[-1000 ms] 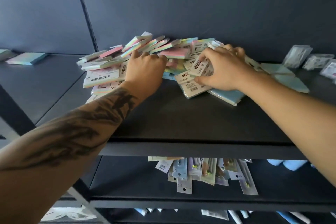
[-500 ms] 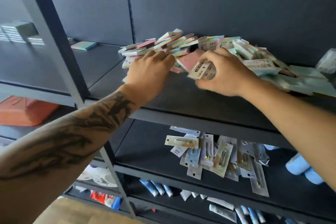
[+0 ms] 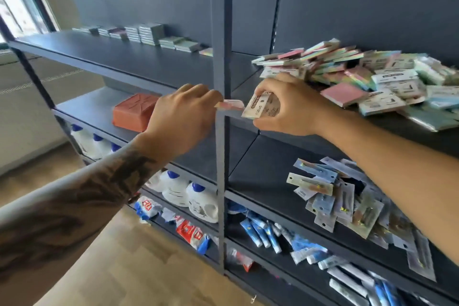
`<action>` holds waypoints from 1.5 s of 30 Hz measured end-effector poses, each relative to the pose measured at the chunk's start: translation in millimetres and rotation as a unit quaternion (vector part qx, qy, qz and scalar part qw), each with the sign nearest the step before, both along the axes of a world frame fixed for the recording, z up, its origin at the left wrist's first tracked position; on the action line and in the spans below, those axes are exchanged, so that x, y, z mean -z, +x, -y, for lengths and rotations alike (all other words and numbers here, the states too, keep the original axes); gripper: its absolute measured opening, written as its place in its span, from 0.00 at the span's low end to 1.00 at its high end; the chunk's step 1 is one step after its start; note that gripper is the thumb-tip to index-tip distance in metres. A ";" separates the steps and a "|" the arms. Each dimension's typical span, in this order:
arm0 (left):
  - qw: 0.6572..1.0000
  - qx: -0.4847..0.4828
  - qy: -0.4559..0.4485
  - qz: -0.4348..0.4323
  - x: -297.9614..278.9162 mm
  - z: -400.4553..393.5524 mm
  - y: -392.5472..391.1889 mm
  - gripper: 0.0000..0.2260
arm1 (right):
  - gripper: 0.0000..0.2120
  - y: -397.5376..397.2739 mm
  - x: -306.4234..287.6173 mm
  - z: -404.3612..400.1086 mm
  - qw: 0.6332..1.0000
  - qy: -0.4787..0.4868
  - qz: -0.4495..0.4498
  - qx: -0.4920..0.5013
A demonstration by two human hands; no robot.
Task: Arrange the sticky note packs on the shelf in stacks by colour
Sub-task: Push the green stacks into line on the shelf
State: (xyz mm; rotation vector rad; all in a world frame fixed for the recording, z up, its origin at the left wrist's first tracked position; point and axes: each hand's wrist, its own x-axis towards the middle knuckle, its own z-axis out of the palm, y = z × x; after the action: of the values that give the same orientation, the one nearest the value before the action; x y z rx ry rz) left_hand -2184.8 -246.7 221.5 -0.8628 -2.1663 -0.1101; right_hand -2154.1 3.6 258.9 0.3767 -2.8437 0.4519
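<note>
Left hand (image 3: 182,117) pinches a pink pack (image 3: 229,105) by its edge, in front of the shelf upright (image 3: 220,131). Right hand (image 3: 285,107) grips a white-labelled pack (image 3: 260,107), fingers curled round it. Loose heap of sticky note packs (image 3: 360,74) lies on the shelf (image 3: 323,136) just right of that hand. Sorted stacks (image 3: 149,33) stand on the left bay.

The upright post (image 3: 220,62) stands between both hands, splitting the shelf (image 3: 139,62). Left of it the board lies bare up to the stacks (image 3: 149,33) at the back; right of it the pile (image 3: 367,74) crowds the board.
</note>
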 end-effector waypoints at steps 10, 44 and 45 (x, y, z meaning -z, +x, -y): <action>0.995 -0.094 -0.039 -0.015 11.6 265.4 1.3 0.08 | 0.25 -43.5 13.3 253.0 0.996 0.014 0.016 -0.089; 0.963 -0.267 -0.032 0.003 -22.8 585.4 -416.4 0.08 | 0.34 -546.4 -14.1 592.0 0.986 -0.046 -0.001 -0.163; 0.966 -0.255 -0.032 0.005 -23.5 577.4 -438.6 0.08 | 0.34 -559.5 -12.1 582.1 0.989 -0.046 0.003 -0.143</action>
State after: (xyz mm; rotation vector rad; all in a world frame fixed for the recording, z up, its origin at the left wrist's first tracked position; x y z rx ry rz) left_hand -2623.4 -824.1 245.0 -0.3161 -2.3416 0.2148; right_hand -2713.5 -578.5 271.0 0.7704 -2.7711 0.6344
